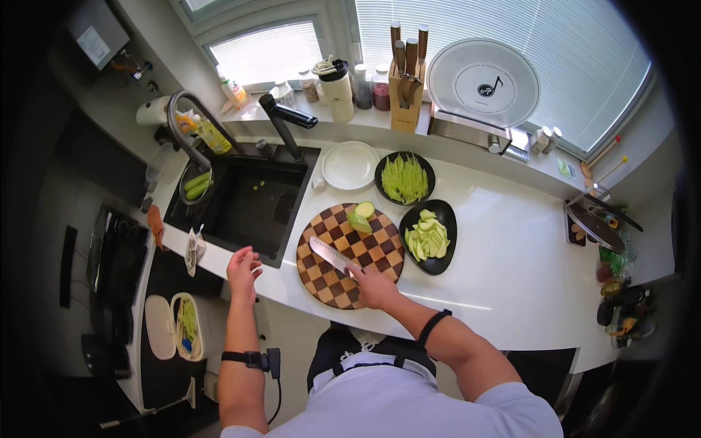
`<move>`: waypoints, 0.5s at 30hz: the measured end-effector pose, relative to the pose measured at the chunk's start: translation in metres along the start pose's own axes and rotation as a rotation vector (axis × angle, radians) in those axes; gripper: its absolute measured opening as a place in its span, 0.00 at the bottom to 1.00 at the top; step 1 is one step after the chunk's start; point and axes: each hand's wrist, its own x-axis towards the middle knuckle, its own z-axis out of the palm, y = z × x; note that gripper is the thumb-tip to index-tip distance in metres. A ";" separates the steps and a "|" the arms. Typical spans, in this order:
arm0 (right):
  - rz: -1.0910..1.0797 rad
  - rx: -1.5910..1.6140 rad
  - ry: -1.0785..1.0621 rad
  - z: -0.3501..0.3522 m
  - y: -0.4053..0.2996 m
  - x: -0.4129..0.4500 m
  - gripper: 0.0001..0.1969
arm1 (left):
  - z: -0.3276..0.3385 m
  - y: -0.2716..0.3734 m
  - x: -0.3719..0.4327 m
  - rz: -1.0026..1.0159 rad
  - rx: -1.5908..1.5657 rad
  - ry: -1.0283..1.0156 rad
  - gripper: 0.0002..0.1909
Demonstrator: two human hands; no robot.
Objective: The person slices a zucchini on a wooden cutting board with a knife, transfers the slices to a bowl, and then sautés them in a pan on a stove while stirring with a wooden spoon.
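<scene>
My right hand [375, 286] grips the handle of a santoku knife [331, 255], whose blade lies low over a round checkered wooden cutting board [323, 284]. Two cut pieces of pale green squash, perhaps zucchini [359, 222], rest near the board's back edge. Empty and with its fingers loosely curled apart, my left hand [243, 269] hovers by the counter's front edge near the sink. Right of the board, a black bowl [442, 266] holds sliced green pieces [428, 235]. Behind it, another black bowl [385, 194] is heaped with green shreds [405, 179].
A white plate [350, 166] and a garlic bulb [318, 184] sit behind the board. The black sink [246, 211] is at left, with whole green vegetables [198, 185] in a strainer. An opened bin [191, 328] with peelings stands below. A knife block [406, 98] occupies the sill.
</scene>
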 end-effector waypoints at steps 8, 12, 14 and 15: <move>0.307 0.635 0.411 0.001 0.019 -0.072 0.21 | 0.154 -0.013 0.099 0.396 0.555 -0.670 0.13; 0.568 0.862 0.690 0.033 0.009 -0.105 0.17 | 0.210 -0.022 0.088 0.800 0.858 -0.989 0.18; 0.674 0.954 0.735 0.030 -0.017 -0.108 0.16 | 0.214 -0.032 0.097 0.878 0.902 -1.040 0.18; 0.699 0.957 0.749 0.031 -0.026 -0.107 0.16 | 0.217 -0.036 0.099 0.962 0.945 -1.051 0.19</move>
